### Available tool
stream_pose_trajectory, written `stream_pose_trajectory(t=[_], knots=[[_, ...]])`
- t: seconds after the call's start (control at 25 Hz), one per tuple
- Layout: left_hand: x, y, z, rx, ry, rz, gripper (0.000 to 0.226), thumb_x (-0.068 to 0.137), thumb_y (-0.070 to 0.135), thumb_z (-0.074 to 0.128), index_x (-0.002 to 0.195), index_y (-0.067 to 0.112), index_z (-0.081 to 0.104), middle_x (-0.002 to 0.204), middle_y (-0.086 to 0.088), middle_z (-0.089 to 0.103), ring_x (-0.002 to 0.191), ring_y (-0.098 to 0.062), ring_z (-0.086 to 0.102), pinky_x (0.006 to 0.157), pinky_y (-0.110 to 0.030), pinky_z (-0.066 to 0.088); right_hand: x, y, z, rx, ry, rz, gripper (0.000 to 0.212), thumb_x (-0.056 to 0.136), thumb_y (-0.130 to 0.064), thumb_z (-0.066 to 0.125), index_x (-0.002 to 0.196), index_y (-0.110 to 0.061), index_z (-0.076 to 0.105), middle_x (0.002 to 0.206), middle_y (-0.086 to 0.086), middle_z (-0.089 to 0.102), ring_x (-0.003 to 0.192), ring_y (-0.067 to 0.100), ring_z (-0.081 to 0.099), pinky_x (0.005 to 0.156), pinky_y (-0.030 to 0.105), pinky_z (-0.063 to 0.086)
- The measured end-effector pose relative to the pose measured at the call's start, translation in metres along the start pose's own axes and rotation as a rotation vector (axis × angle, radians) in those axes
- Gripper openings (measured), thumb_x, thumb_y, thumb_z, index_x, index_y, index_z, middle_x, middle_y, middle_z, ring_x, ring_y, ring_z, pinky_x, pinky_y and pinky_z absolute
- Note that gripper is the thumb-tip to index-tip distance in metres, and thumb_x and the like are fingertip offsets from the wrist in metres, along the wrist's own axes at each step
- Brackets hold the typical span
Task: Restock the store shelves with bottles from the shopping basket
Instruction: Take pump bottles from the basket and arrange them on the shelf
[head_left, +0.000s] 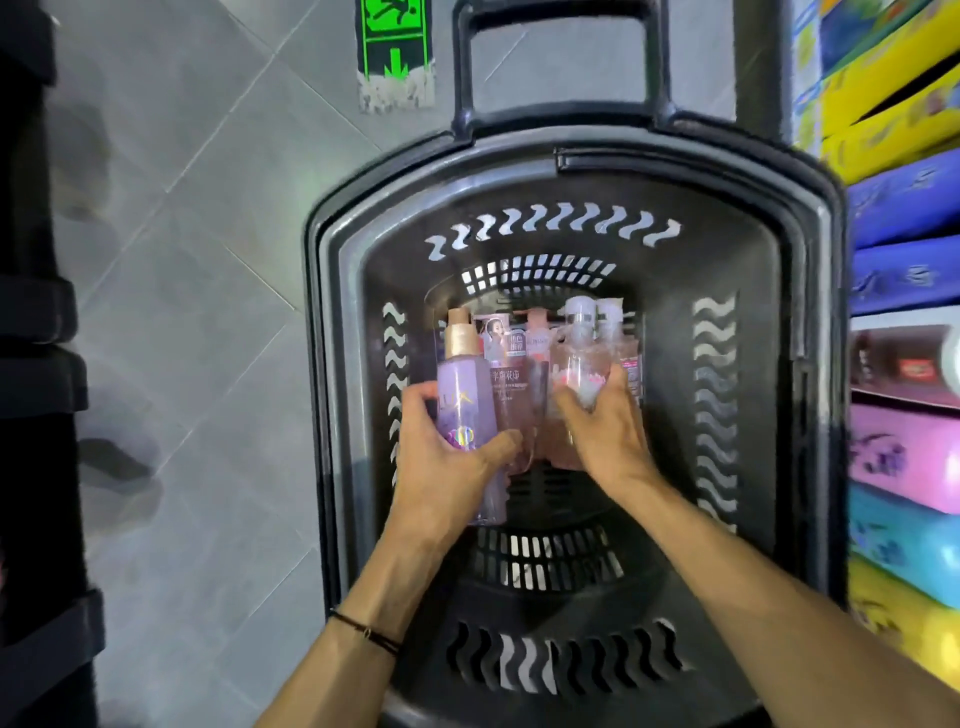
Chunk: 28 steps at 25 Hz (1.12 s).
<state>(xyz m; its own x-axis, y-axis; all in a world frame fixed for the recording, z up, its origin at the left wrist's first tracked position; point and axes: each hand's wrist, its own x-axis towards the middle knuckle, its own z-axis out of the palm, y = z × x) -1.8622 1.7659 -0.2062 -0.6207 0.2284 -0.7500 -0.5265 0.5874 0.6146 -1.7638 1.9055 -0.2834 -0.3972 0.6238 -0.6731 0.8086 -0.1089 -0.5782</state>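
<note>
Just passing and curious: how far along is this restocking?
Done: nothing visible; no shelved bottles show here. In hand: the left hand grips a purple bottle, the right hand a pump bottle, both inside the basket. Left: a pink bottle and a second pump bottle lie in the basket, and all of them need shelving.

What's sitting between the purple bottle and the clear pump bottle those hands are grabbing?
In the head view, a pink bottle lies in the basket between the purple bottle and the clear pump bottle.
</note>
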Motion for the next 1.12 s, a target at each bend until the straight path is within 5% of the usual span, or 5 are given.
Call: stream_pose_trajectory(t=[0.32, 0.52, 0.68, 0.88, 1.12], knots=[[-0.12, 0.139, -0.014, 0.047, -0.04, 0.228, 0.077, 0.067, 0.014, 0.089, 0.128, 0.034, 0.047, 0.107, 0.003, 0.073, 0.093, -0.022, 0.075, 0.083, -0.046, 0.062, -0.139, -0.11, -0.14, 0.28, -0.035, -0.114, 0.047, 0.096, -0.038, 0.057, 0.139, -0.024, 0.047, 0.117, 0.0, 0.068, 0.104, 0.016, 0.068, 0.09, 0.034, 0.056], [-0.238, 0.254, -0.031, 0.039, -0.041, 0.375, 0.073, 0.07, 0.008, 0.091, 0.128, 0.026, 0.05, 0.098, 0.014, 0.066, 0.077, 0.005, 0.066, 0.07, -0.012, 0.052, -0.246, -0.224, -0.243, 0.394, 0.019, -0.239, 0.064, 0.076, -0.05, 0.068, 0.132, -0.024, 0.054, 0.113, -0.003, 0.071, 0.1, 0.013, 0.068, 0.091, 0.029, 0.055], [-0.315, 0.33, -0.059, -0.034, 0.018, 0.447, 0.081, 0.069, 0.006, 0.091, 0.133, 0.026, 0.047, 0.114, -0.001, 0.069, 0.093, -0.017, 0.071, 0.085, -0.037, 0.061, -0.316, -0.297, -0.309, 0.48, 0.051, -0.382, 0.075, 0.07, -0.041, 0.074, 0.136, -0.016, 0.051, 0.118, 0.003, 0.069, 0.101, 0.01, 0.068, 0.089, 0.022, 0.054], [-0.425, 0.421, -0.091, -0.101, 0.058, 0.668, 0.082, 0.07, -0.003, 0.088, 0.136, 0.02, 0.045, 0.116, 0.004, 0.066, 0.086, 0.005, 0.066, 0.075, -0.011, 0.052, -0.398, -0.372, -0.372, 0.585, 0.059, -0.579, 0.054, 0.069, -0.037, 0.077, 0.119, -0.026, 0.059, 0.103, 0.0, 0.072, 0.085, 0.015, 0.068, 0.071, 0.023, 0.057], [-0.524, 0.478, -0.103, -0.13, 0.031, 0.896, 0.076, 0.066, -0.003, 0.088, 0.122, 0.034, 0.052, 0.108, 0.012, 0.067, 0.081, -0.003, 0.066, 0.072, -0.016, 0.054, -0.482, -0.42, -0.427, 0.681, 0.017, -0.746, 0.055, 0.061, -0.025, 0.08, 0.111, -0.015, 0.058, 0.085, -0.004, 0.074, 0.072, 0.011, 0.067, 0.067, 0.028, 0.056]])
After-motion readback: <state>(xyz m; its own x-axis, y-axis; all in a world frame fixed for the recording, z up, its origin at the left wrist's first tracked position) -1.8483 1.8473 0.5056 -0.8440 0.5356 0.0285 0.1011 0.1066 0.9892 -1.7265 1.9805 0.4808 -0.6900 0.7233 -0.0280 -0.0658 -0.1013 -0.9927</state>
